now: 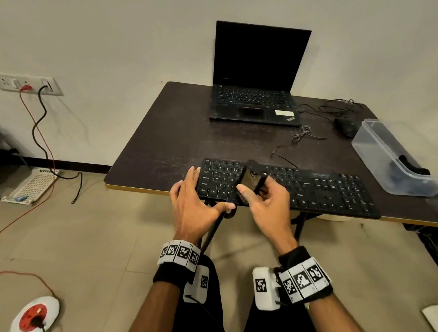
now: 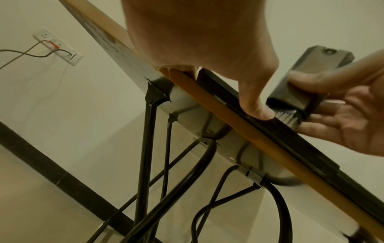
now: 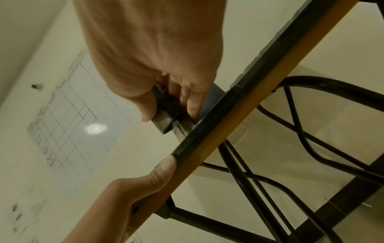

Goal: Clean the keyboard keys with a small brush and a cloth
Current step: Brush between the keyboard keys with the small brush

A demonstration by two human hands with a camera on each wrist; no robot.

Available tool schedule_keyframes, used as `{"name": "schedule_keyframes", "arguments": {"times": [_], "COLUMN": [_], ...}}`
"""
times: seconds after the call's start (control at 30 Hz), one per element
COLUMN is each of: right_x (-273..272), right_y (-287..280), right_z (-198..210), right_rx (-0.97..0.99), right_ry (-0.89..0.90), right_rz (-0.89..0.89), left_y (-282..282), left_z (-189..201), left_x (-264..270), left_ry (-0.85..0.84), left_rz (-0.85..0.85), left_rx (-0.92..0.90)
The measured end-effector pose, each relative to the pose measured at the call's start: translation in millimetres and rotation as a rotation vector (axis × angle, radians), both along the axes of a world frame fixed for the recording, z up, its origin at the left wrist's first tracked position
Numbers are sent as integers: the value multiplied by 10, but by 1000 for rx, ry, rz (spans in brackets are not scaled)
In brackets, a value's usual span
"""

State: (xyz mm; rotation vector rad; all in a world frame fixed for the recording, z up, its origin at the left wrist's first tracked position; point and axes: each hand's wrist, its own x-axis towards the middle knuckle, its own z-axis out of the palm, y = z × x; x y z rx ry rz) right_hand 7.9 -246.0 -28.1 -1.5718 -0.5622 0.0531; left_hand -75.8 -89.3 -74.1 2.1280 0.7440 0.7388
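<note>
A black keyboard (image 1: 316, 188) lies along the front edge of the dark table (image 1: 160, 149). My left hand (image 1: 189, 201) rests on its left end with the fingers straight on the keys. The left thumb (image 2: 255, 105) presses the keyboard's front edge (image 2: 270, 131). My right hand (image 1: 264, 204) grips a small black brush (image 1: 252, 179) held upright over the left-middle keys. Its white bristles (image 2: 284, 116) touch the keyboard by the left thumb. In the right wrist view the brush (image 3: 164, 118) sits between thumb and fingers, against the keyboard edge (image 3: 228, 106).
An open black laptop (image 1: 256, 86) stands at the back of the table. A mouse (image 1: 346, 127) and loose cables lie to its right. A clear plastic container (image 1: 397, 160) at the right edge holds something dark (image 1: 407, 167), perhaps a cloth. Black metal table legs (image 2: 145, 164) run below.
</note>
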Motion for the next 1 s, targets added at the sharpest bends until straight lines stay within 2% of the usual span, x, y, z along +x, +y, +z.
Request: {"name": "schedule_keyframes", "arguments": {"times": [0.1, 0.23, 0.4, 0.53, 0.7, 0.87, 1.0], "right_x": [-59, -236, -325, -276, 11, 376, 374], "right_y": [4, 276, 620, 548, 4, -752, -932], "right_z": [-61, 14, 88, 115, 131, 75, 92], "right_rx": [44, -33, -85, -141, -282, -333, -360], "right_ry": [8, 6, 31, -7, -208, -123, -140], "right_rz": [-133, 42, 135, 157, -93, -434, -535], "left_y": [4, -22, 35, 29, 11, 12, 9], "left_z": [-2, 46, -33, -22, 23, -23, -35], "left_x": [7, -28, 12, 27, -6, 13, 23], "left_ry": [10, -26, -33, -51, -23, 3, -14], "left_rz": [8, 0, -20, -17, -2, -8, 9], "left_rx": [-6, 29, 90, 80, 0, -35, -14]}}
